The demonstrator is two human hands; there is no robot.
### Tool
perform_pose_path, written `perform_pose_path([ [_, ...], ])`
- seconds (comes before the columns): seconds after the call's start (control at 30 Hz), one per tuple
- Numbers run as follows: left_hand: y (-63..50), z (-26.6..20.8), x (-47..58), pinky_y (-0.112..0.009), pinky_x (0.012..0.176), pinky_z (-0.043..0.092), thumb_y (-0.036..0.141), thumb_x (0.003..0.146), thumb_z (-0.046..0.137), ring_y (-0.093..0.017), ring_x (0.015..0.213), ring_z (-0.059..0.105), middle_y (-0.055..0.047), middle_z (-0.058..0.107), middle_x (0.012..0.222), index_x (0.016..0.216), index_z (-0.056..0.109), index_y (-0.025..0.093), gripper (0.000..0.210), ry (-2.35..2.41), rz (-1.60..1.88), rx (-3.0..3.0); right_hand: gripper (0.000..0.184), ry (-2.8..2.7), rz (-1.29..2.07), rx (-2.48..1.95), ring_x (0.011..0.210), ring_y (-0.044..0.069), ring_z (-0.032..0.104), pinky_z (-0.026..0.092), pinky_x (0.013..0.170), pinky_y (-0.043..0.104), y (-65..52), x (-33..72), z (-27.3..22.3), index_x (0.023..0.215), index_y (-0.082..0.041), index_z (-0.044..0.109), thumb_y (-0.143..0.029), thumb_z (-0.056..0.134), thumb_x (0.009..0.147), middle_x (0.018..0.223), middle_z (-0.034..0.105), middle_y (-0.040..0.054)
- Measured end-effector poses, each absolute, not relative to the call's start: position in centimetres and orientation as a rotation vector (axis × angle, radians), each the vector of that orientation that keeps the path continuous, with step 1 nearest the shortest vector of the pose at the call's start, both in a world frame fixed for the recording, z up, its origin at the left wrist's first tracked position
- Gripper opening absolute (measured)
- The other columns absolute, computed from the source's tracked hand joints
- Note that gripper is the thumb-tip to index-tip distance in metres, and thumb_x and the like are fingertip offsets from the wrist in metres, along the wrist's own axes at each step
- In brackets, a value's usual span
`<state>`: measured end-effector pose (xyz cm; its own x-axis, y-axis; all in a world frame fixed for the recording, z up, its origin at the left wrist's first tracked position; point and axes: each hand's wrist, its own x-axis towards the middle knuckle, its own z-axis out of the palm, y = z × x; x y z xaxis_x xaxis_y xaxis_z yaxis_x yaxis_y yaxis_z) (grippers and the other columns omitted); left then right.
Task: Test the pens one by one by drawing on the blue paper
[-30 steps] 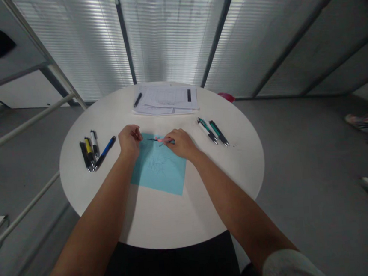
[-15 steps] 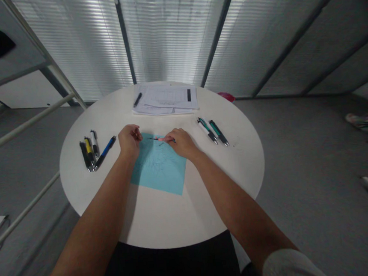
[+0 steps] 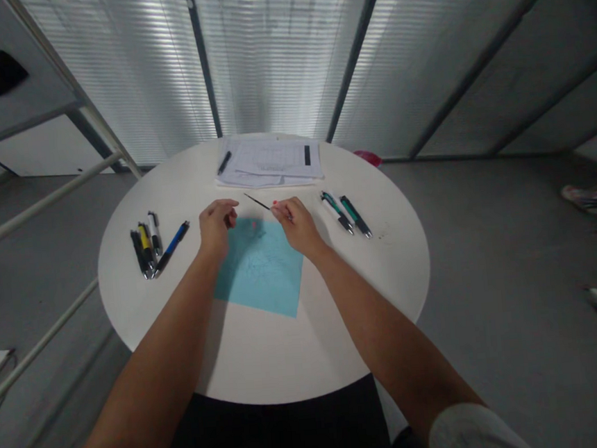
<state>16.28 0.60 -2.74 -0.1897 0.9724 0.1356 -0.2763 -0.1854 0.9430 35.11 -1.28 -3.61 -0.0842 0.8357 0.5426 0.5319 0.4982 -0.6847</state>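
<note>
My right hand (image 3: 298, 222) pinches a thin dark rod (image 3: 257, 200) that looks like a pen refill, its free end pointing up and left over the table. A small pink spot (image 3: 274, 203) shows at these fingertips; I cannot tell what it is. My left hand (image 3: 215, 224) hovers by the upper left edge of a blue sheet (image 3: 261, 269), fingers loosely bent and apart, with nothing visible in them. Between the hands, a tiny pink piece (image 3: 254, 224) shows over the sheet. Faint scribbled lines cover the paper.
Several pens, among them a blue pen (image 3: 172, 249) and a yellow pen (image 3: 145, 243), lie at the left of the round white table (image 3: 284, 365). Green pens (image 3: 355, 216) and a white one lie right. Printed papers (image 3: 272, 160) with a black pen (image 3: 224, 163) are behind.
My right hand has risen slightly, and the thin rod has swung from lying low over the sheet to a slanted pose above it. My left hand has shifted a little right.
</note>
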Motion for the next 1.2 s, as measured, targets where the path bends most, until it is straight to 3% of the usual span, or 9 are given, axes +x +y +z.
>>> perform_pose_path([
  [0.13,-0.7,-1.6,17.1,-0.023,0.054,0.038,0.021,0.069,0.063,-0.012,0.057,0.049,-0.001,0.058,0.059,0.071,0.072,0.017,0.009,1.041,1.458,1.269,0.022,-1.781,0.381,-1.108,0.086,0.014,0.052,0.043,0.082,0.028,-1.8,34.8,-3.0,0.089,-0.02,0.059,-0.037,0.047,0.096,0.089,0.054,0.0022],
  [0.33,-1.6,-0.8,17.8,-0.026,0.06,0.04,0.022,0.07,0.073,-0.015,0.067,0.056,-0.006,0.064,0.067,0.052,0.064,0.016,0.02,0.986,1.392,1.257,0.024,-1.864,0.41,-1.078,0.085,0.015,0.053,0.043,0.081,0.028,-2.2,34.5,-2.7,0.089,-0.02,0.058,-0.039,0.044,0.096,0.088,0.054,0.0026],
  [0.47,-1.2,-1.3,17.8,-0.025,0.058,0.04,0.029,0.074,0.073,-0.011,0.059,0.052,-0.005,0.063,0.065,0.058,0.067,0.015,0.022,0.966,1.357,1.259,0.026,-1.875,0.403,-1.091,0.086,0.015,0.055,0.045,0.081,0.028,-2.2,34.5,-2.9,0.092,-0.02,0.059,-0.04,0.043,0.096,0.089,0.057,0.0036],
  [0.63,-0.8,-1.4,17.6,-0.024,0.057,0.045,0.035,0.075,0.072,-0.008,0.057,0.054,-0.005,0.066,0.082,0.073,0.067,0.015,0.021,0.834,1.43,1.023,0.032,-1.852,0.423,-1.139,0.104,0.018,0.059,0.048,0.089,0.032,-2.2,34.8,-3.1,0.119,-0.026,0.056,-0.045,0.044,0.095,0.117,0.062,0.0059],
  [0.77,-1.0,-0.8,17.5,-0.027,0.06,0.051,0.036,0.079,0.069,-0.011,0.06,0.059,-0.005,0.065,0.084,0.084,0.064,0.016,0.022,0.725,1.419,0.899,0.037,-1.886,0.412,-1.177,0.115,0.018,0.058,0.048,0.096,0.034,-2.3,35.1,-3.1,0.128,-0.031,0.054,-0.045,0.039,0.098,0.126,0.061,0.0036],
  [1.03,-0.8,-0.7,17.3,-0.031,0.07,0.055,0.038,0.081,0.068,-0.013,0.067,0.065,-0.005,0.069,0.086,0.091,0.061,0.017,0.024,0.741,1.387,0.81,0.037,-1.955,0.463,-1.064,0.121,0.015,0.057,0.044,0.106,0.035,-2.7,34.8,-2.4,0.131,-0.032,0.055,-0.039,0.036,0.1,0.132,0.061,-0.0009],
  [1.2,-0.3,-1.0,16.9,-0.032,0.073,0.055,0.039,0.083,0.066,-0.013,0.066,0.065,-0.005,0.069,0.086,0.091,0.06,0.019,0.023,0.728,1.424,0.758,0.041,-1.978,0.544,-1.045,0.112,0.015,0.061,0.048,0.1,0.036,-2.9,35.0,-2.5,0.138,-0.036,0.047,-0.036,0.035,0.1,0.135,0.059,-0.0024],
])
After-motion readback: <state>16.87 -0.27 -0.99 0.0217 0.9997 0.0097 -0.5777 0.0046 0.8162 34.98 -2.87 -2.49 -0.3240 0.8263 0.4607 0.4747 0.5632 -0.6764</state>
